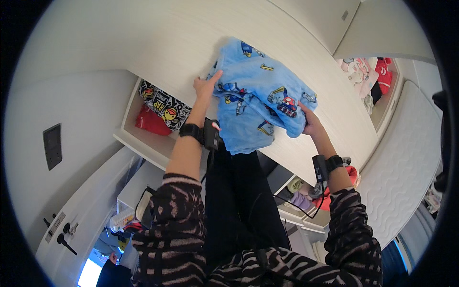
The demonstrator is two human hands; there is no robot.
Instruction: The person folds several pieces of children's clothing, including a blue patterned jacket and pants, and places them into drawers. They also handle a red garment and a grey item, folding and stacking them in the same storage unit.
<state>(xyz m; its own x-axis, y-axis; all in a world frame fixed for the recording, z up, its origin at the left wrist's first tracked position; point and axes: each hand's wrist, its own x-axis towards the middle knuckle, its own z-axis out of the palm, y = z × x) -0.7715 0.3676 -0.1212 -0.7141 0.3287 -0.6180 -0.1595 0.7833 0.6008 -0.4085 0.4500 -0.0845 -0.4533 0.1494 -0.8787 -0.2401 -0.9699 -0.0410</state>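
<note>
A blue plush garment [260,91], printed with cartoon diggers, lies partly folded and rumpled on a pale wooden surface [181,52]. Its lower part hangs toward me over the front edge. At the garment's left side, my left hand [206,87] pinches the edge, thumb on top and the other fingers partly hidden. My right hand [311,123] is closed on the right edge, with its fingertips tucked against the fabric. Black straps with small boxes sit around both wrists.
An open drawer [126,131] at left holds black-and-white printed cloth [165,106] and red cloth [150,120]. Another drawer [387,107] at far right has clothes in it. More clothes [301,196] fill one below the surface. A white quilted mattress [399,177] stands right; a door [81,210] is at lower left.
</note>
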